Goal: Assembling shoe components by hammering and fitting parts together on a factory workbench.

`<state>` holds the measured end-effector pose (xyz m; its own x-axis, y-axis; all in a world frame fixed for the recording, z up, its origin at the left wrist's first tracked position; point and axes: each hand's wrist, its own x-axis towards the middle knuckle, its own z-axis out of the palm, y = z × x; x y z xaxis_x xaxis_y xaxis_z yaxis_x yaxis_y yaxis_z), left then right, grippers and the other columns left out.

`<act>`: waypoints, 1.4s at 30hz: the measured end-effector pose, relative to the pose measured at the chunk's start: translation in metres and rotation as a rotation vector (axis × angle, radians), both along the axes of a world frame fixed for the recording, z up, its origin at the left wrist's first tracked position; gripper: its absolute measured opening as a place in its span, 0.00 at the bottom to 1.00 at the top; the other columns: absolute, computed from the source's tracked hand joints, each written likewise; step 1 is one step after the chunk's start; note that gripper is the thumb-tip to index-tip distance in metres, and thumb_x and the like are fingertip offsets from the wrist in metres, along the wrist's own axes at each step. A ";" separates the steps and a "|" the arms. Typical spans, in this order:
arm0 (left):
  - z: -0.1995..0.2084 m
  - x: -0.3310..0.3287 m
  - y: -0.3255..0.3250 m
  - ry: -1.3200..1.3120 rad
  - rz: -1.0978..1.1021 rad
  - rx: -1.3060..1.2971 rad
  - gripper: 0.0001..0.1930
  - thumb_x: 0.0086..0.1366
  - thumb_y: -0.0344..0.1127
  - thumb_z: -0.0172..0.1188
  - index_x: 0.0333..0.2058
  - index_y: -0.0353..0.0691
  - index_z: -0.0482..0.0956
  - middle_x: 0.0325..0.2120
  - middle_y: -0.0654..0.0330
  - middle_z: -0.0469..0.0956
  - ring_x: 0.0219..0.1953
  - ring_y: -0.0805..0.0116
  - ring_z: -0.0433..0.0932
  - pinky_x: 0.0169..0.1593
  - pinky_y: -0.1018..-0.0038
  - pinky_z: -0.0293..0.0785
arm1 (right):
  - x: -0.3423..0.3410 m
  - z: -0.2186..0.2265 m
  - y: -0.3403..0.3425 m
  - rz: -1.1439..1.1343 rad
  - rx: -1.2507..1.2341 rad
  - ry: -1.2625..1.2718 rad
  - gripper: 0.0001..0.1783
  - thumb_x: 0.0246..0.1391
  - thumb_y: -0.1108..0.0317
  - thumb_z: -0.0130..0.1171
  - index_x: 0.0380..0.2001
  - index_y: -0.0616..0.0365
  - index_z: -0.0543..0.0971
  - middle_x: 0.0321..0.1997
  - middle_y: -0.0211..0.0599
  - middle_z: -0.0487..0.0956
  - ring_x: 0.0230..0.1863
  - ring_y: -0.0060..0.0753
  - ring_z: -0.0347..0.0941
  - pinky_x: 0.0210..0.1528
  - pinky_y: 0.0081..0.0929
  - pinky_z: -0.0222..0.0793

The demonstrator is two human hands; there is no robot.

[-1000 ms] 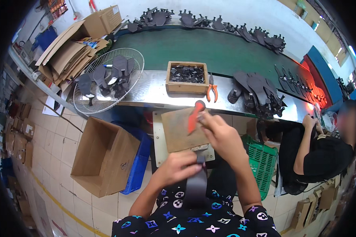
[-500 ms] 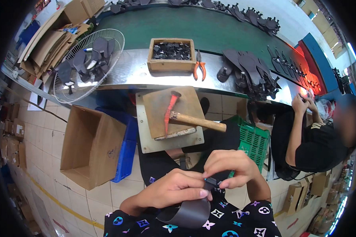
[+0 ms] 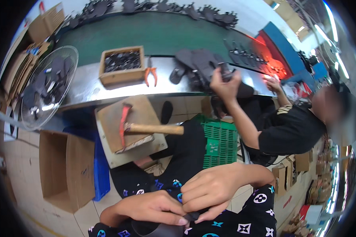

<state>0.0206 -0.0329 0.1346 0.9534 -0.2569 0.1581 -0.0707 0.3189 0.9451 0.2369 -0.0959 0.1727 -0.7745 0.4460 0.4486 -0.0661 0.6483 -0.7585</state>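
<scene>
Close to my lap, my left hand [image 3: 152,207] pinches a dark grey sandal [image 3: 156,230], whose curved sole hangs below the fingers and is partly cut off by the lower edge. My right hand [image 3: 211,189] closes on a small black strap end [image 3: 192,216] of the same sandal, with the thumb beneath and the other fingers folded over. Both hands meet there, and their fingers hide most of the strap. Beyond them a hammer [image 3: 154,128] with red head and wooden handle rests on a board-topped work block [image 3: 108,120].
On the metal bench edge are a wooden box [image 3: 120,80] of black parts, orange-handled pliers [image 3: 150,76] and a sandal pile [image 3: 201,63]. A fan-guard basket [image 3: 69,85] holds more. A cardboard box [image 3: 79,173] stands left, a green crate [image 3: 219,142] right. A co-worker's hand [image 3: 225,85] touches the pile.
My view has swung right, shifting the bench leftward. My hands have dropped lower with the sandal, and my right fingers have closed over its strap. The co-worker has reached to the sandal pile.
</scene>
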 end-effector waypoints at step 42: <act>-0.033 -0.071 0.142 0.380 2.002 1.126 0.46 0.60 0.37 0.67 0.69 0.29 0.48 0.69 0.39 0.54 0.73 0.44 0.48 0.73 0.59 0.45 | 0.081 -0.038 0.146 -1.746 0.052 -0.001 0.10 0.55 0.67 0.61 0.28 0.63 0.75 0.29 0.48 0.76 0.28 0.49 0.75 0.31 0.43 0.69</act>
